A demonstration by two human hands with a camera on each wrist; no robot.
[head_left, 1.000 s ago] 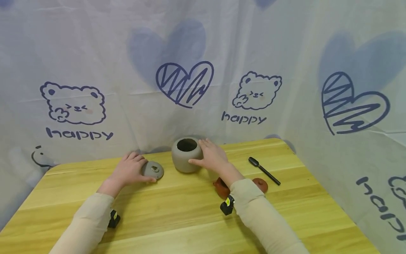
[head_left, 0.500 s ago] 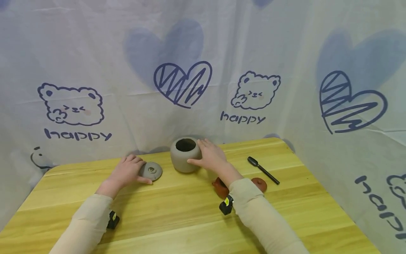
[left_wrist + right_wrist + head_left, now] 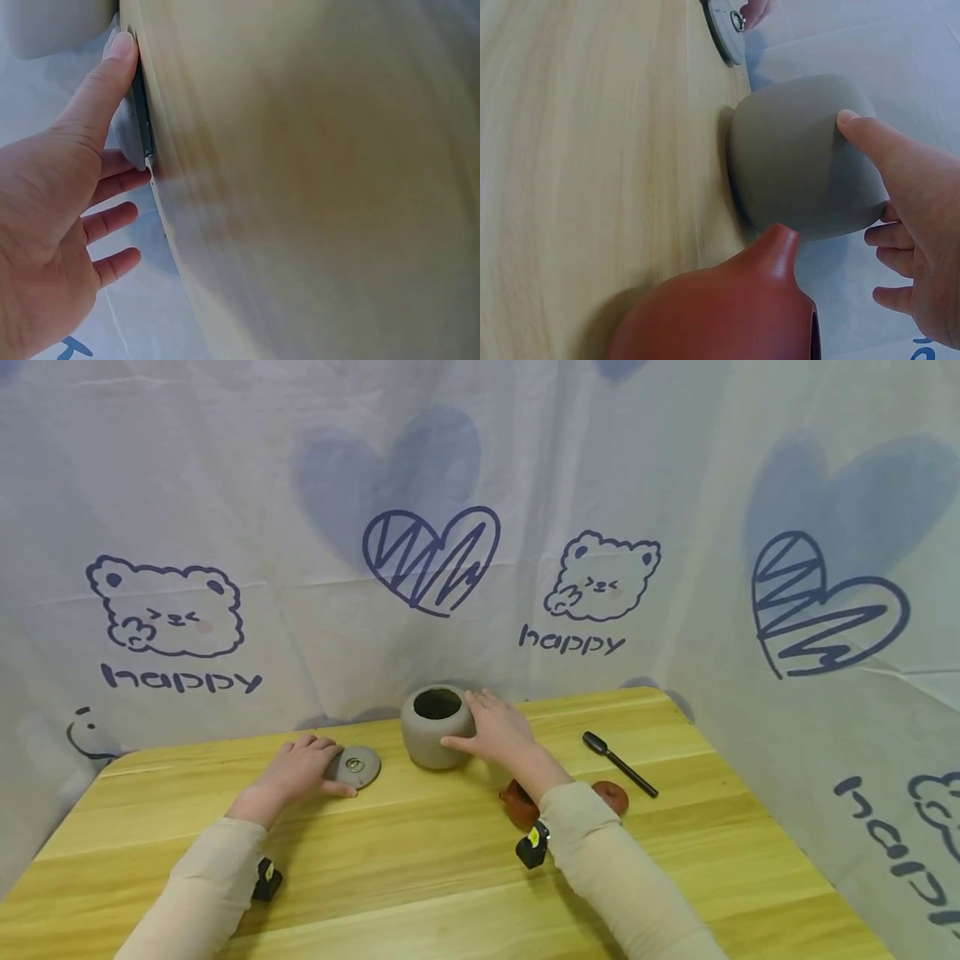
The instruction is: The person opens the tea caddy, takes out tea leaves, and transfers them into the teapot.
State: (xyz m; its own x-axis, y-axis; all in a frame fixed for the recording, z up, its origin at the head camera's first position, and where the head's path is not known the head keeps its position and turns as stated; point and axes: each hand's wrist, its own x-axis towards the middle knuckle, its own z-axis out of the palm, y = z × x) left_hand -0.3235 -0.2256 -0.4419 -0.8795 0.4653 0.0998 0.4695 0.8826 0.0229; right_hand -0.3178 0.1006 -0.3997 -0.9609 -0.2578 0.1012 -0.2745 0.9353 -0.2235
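The left hand (image 3: pixel 292 774) pinches the edge of a round grey lid (image 3: pixel 367 770) between thumb and fingers. The lid lies flat at the table surface with its small metal ring knob up; in the left wrist view its dark lower edge (image 3: pixel 141 112) shows beside the wood. An uncovered grey jar (image 3: pixel 435 743) stands upright to the right of the lid, its inside dark. Around the jar's right side the right hand (image 3: pixel 498 731) curls, thumb on the front (image 3: pixel 855 124) and fingers behind. Below the right wrist sits a small red-brown clay teapot (image 3: pixel 720 315), partly hidden by the sleeve in the head view.
A red-brown teapot lid (image 3: pixel 613 797) lies right of the right wrist. Beyond it is a black scoop (image 3: pixel 621 766) with a long handle. The wooden table (image 3: pixel 405 877) ends at a printed cloth backdrop (image 3: pixel 315 643) behind the jar.
The left hand has moved the grey lid slightly down and left, and it now lies flatter. The right hand keeps its hold on the jar, which stands in place. The head view has shifted slightly.
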